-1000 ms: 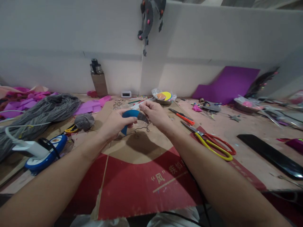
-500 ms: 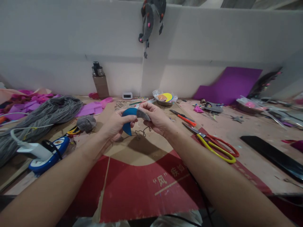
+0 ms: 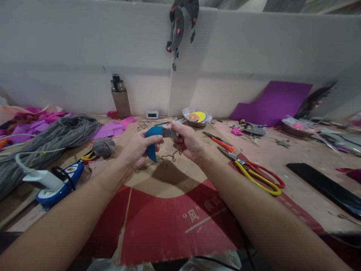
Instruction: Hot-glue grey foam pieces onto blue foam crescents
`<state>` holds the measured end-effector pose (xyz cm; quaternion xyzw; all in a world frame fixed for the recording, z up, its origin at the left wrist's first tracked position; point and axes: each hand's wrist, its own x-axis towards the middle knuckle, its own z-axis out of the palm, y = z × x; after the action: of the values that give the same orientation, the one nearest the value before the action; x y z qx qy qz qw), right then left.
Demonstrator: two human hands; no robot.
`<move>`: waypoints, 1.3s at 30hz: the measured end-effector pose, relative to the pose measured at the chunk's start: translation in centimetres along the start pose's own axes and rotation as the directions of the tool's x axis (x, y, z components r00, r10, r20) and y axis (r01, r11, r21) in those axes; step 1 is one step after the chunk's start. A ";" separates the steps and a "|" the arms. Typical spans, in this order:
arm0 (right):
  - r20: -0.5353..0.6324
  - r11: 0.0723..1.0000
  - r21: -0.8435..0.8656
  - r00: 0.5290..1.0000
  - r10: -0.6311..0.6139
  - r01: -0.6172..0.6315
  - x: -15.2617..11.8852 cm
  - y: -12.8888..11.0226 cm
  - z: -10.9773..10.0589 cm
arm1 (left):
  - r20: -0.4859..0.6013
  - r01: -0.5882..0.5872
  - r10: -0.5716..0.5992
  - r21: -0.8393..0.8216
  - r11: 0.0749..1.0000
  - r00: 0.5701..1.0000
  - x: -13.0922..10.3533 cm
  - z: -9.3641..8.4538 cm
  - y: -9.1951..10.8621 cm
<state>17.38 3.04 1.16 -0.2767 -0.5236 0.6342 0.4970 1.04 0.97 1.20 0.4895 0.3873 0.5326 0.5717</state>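
A blue crescent-shaped piece (image 3: 151, 152) with a grey section (image 3: 168, 133) at its right end is held above the cardboard. My left hand (image 3: 140, 145) pinches the blue part between thumb and fingers. The fingers of my right hand (image 3: 187, 139) are closed on the grey end. A thin strand of grey yarn (image 3: 172, 156) hangs in loose curls below the hands. Whether the grey section is wound yarn or felt is too small to tell.
Red cardboard (image 3: 175, 226) lies in front. Scissors (image 3: 254, 173), a cutter (image 3: 218, 141) and a black phone-like slab (image 3: 324, 186) lie right. Left are a yarn ball (image 3: 103, 147), a grey skein (image 3: 67, 131) and a blue power strip (image 3: 60, 188). A bottle (image 3: 121, 99) stands behind.
The fingers of my right hand have shifted slightly around the grey end, which now shows less of its tip. My left hand has hardly moved.
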 end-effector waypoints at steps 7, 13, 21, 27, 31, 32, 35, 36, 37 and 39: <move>-0.015 0.993 -0.116 1.000 0.004 -0.006 0.2 0.3 -0.3 | 0.015 0.022 -0.023 0.025 0.999 1.000 0.0 0.1 0.1; 0.118 0.993 0.053 0.988 0.102 -0.109 0.2 0.6 -0.1 | 0.085 0.018 -0.027 0.104 0.994 0.996 0.0 -0.3 0.6; 0.083 0.983 0.114 0.988 0.134 -0.143 0.5 1.0 -0.3 | 0.202 -0.018 0.001 0.082 0.997 0.979 0.3 -1.1 0.5; 0.092 0.981 0.127 0.986 0.137 -0.148 0.3 1.1 0.0 | 0.104 -0.065 0.055 0.090 0.994 0.993 0.2 -0.6 0.2; 0.106 0.981 0.133 0.986 0.131 -0.145 0.2 1.1 0.2 | 0.123 -0.038 0.028 0.078 0.996 0.992 0.4 -0.7 0.0; 0.108 0.980 0.131 0.985 0.133 -0.147 0.2 1.1 0.2 | 0.124 -0.031 0.022 0.077 0.997 0.992 0.5 -0.8 0.0; 0.098 0.978 0.124 0.983 0.154 -0.165 0.3 1.0 0.1 | 0.101 -0.027 0.019 0.074 0.997 0.995 0.6 -1.0 -0.1; 0.094 0.977 0.127 0.982 0.163 -0.174 0.3 1.0 0.1 | 0.098 -0.029 0.021 0.075 0.997 0.995 0.6 -1.0 -0.2; 0.093 0.974 0.137 0.981 0.171 -0.182 0.2 0.9 0.2 | 0.100 -0.031 0.023 0.075 0.997 0.995 0.6 -1.0 -0.2; 0.106 0.964 0.171 0.977 0.186 -0.202 0.1 0.8 0.3 | 0.117 -0.036 0.027 0.071 0.997 0.993 0.6 -1.0 -0.2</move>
<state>16.81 3.10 0.55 -0.2517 -0.4560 0.7364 0.4317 0.16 1.69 0.82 0.5462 0.3648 0.4977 0.5665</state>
